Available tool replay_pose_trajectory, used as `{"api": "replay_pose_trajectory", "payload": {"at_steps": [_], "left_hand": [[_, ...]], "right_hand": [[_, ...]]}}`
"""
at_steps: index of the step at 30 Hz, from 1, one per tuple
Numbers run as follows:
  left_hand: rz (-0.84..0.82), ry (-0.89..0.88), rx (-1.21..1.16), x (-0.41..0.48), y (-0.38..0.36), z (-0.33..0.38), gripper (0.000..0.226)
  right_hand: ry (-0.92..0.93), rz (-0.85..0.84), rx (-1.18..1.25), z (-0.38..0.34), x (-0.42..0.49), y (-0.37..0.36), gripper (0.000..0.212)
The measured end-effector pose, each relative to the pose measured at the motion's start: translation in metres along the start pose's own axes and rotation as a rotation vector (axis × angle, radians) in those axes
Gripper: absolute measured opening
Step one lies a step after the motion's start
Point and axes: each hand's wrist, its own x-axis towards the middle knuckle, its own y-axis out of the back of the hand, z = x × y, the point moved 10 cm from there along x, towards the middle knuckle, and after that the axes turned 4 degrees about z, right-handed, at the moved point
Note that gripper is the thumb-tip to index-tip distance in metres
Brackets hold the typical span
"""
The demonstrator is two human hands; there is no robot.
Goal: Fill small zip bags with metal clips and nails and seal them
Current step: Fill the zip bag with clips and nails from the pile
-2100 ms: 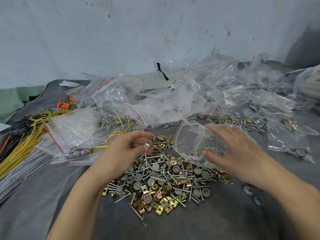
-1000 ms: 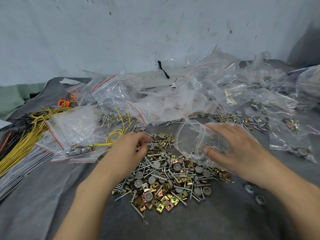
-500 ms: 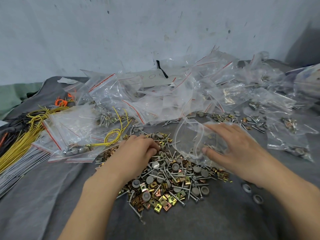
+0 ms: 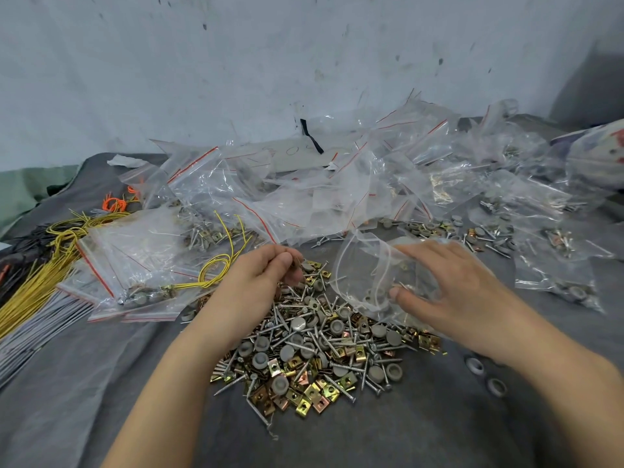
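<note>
A loose heap of brass-coloured metal clips, nails and grey round caps (image 4: pixel 314 349) lies on the dark cloth in front of me. My left hand (image 4: pixel 263 282) hovers over the heap's far left edge, its thumb and fingertips pinching a small piece I cannot make out. My right hand (image 4: pixel 439 288) holds a clear small zip bag (image 4: pixel 364 275) with its mouth open toward the left, thumb under and fingers on top. A few grey caps and a nail sit inside that bag.
Many clear zip bags with red seal strips (image 4: pixel 304 194) are piled at the back, some filled. Filled bags with yellow wire (image 4: pixel 141 265) lie left of the heap. Yellow and grey wire bundles (image 4: pixel 30 292) lie at far left. Two grey caps (image 4: pixel 486 376) sit loose at right.
My left hand dipped into the heap and has now lifted slightly with a small piece pinched. My right hand has kept the open bag in the same place.
</note>
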Motion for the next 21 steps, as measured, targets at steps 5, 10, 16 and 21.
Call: {"api": "replay_pose_trajectory", "payload": {"at_steps": [5,10,16,21], "left_hand": [[-0.012,0.067,-0.045,0.002,-0.008,0.001,0.022],[-0.03,-0.097,0.209,0.009,-0.033,0.025,0.018],[-0.232,-0.118,-0.029,0.007,-0.063,0.044,0.025],[-0.072,-0.057,-0.097,0.01,-0.03,0.031,0.022]], "right_hand": [[0.008,0.003,0.008,-0.004,0.0,0.002,0.065],[0.001,-0.008,0.022,-0.004,-0.001,0.001,0.065],[-0.03,-0.071,-0.002,-0.002,-0.004,-0.005,0.079],[-0.035,-0.109,-0.012,-0.004,-0.005,-0.007,0.083]]}}
